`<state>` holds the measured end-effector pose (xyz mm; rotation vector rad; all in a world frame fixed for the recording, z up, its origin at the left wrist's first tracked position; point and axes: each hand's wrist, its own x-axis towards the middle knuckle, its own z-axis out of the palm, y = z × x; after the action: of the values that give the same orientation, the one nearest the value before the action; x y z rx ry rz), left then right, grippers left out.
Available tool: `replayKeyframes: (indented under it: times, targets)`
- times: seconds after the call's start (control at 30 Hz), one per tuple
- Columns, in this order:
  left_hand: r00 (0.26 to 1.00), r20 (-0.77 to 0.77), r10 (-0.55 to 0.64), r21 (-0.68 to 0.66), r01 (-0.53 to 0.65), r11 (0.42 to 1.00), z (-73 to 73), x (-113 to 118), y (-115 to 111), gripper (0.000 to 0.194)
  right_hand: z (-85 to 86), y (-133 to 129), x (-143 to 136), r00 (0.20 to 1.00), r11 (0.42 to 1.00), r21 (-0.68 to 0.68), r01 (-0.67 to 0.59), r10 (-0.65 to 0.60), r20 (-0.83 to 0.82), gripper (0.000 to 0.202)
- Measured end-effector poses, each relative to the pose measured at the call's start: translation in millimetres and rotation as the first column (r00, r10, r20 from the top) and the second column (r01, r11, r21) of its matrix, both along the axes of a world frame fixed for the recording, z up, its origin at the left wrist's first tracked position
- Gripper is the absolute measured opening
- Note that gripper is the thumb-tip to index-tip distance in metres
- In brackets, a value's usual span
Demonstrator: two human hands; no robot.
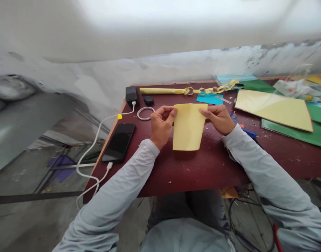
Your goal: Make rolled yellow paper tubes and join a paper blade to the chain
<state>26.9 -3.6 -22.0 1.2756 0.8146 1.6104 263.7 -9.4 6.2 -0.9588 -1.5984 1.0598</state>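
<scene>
A: Where is the sheet [189,129] held?
B: Over the middle of the table [165,178], between two hands. Its top left corner is pinched between thumb and fingers of the left hand [162,126]; its top right corner is clamped the same way by the right hand [220,119]. Whether the lower edge is touched by the table cannot be told.
A: Any containers?
B: A clear bag [294,84] is left towards the far right corner; its contents cannot be made out. A small black case [148,100] is set near the far left corner, closed, beside a black box [131,93] into which a white cable [110,166] is plugged. The cable's other end is fitted to the phone [119,143], laid along the left edge.
A: And writing?
B: Marks on the metal strip [223,99] are too small to be read. It is laid across the blue card [209,100], near the far edge, where a yellow chain [209,90] is stretched out.
A: The right end?
B: It is covered by yellow card [278,109] and green sheets [302,135], partly overlapped.
</scene>
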Motion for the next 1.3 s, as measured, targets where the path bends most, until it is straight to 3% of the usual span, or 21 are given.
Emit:
replayKeyframes:
  times: [0.43, 0.73, 1.0, 1.2, 1.3]
  targets:
    - [0.999, 0.033, 0.039, -0.018, -0.039, 0.999, -1.2, -2.2, 4.0, 0.028, -0.6, 0.5, 1.5, 0.976, 0.972, -0.162, -0.171, 0.190, 0.108, 0.043]
    - [0.998, 0.030, 0.057, -0.054, -0.055, 0.997, -0.8, -3.7, 7.0, 0.031, -1.9, 1.2, 0.1, 0.963, 0.961, -0.193, -0.200, 0.229, 0.140, 0.043]
    - [0.996, 0.075, -0.044, -0.136, 0.054, 0.989, 1.7, -2.8, 2.8, 0.040, -4.9, 6.1, 2.2, 0.989, 0.985, -0.140, -0.097, 0.111, 0.097, 0.044]
    - [0.954, 0.008, -0.298, -0.238, 0.292, 0.926, 5.0, -3.1, -6.5, 0.044, -2.5, 8.8, 2.6, 0.999, 0.996, -0.081, 0.036, -0.036, -0.001, 0.042]
    - [0.943, -0.017, -0.334, -0.268, 0.317, 0.910, 5.7, -3.3, -8.9, 0.045, -3.1, 9.8, 2.8, 0.995, 0.991, -0.097, 0.093, -0.097, -0.036, 0.043]
